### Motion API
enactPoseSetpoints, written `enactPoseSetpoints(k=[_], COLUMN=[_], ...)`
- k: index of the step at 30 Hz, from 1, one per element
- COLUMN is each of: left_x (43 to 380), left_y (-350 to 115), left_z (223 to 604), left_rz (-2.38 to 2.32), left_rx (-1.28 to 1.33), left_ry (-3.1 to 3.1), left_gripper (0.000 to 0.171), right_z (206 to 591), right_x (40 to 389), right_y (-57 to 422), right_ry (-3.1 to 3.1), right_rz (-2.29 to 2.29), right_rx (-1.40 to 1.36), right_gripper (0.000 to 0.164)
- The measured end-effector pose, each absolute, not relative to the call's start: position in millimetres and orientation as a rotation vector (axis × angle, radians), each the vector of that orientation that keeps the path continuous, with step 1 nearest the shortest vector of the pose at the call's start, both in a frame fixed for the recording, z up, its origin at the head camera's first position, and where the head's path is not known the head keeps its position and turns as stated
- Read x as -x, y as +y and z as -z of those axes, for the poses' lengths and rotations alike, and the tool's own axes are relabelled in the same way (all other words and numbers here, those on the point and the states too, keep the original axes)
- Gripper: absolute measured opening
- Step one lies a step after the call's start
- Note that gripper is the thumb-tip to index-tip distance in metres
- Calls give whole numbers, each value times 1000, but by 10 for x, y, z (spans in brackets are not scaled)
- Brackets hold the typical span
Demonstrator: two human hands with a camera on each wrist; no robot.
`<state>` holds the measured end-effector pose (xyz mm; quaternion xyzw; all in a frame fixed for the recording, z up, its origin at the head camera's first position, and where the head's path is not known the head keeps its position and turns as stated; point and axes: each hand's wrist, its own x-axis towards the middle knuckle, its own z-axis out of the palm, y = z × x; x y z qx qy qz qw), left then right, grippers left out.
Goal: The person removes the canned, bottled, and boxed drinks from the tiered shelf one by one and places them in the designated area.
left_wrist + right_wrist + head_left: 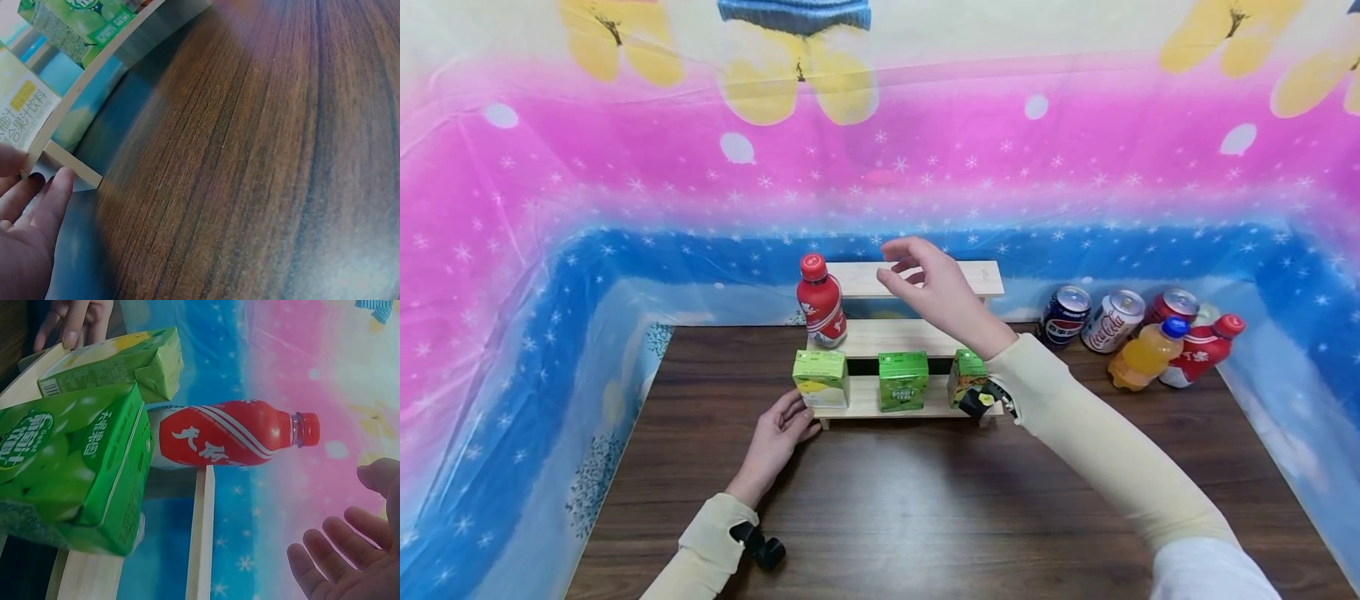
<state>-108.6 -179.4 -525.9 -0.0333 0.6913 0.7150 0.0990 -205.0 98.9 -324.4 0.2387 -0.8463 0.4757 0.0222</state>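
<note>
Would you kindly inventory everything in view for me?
Shelf: 1, pale wood, table's back
Shelf bottle: 1, red, middle tier, left
Left carton: 1, pale green, bottom tier
Middle carton: 1, green, bottom tier
Right carton: 1, mostly green, bottom tier
Left can: 1, dark blue, right of shelf
Middle can: 1, white, beside it
Right can: 1, dark red, beside that
Orange bottle: 1, orange, before the cans
Rightmost bottle: 1, red, far right
Hidden item: 1, pale, behind that bottle
Table: 1, brown, underneath
Cloth: count unclear, multicoloured, around table
Wrist devices: 2, black, wrists
Sleeves: 2, cream, forearms
Left grip: 1, bare, shelf's left end
Right grip: 1, bare, above shelf
</note>
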Motion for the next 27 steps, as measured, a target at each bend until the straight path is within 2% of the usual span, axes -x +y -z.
enactPoseSetpoints(k=[27], left_x=[1064], left_y=[-1798], left_z=[5255], left_rz=[-2128], left_rx=[78], left_ry=[2053], left_gripper=[54], right_z=[3375], right_x=[2208], right_y=[333], right_ry=[-2728], right_rz=[-1497], right_rx=[-810], right_gripper=[52])
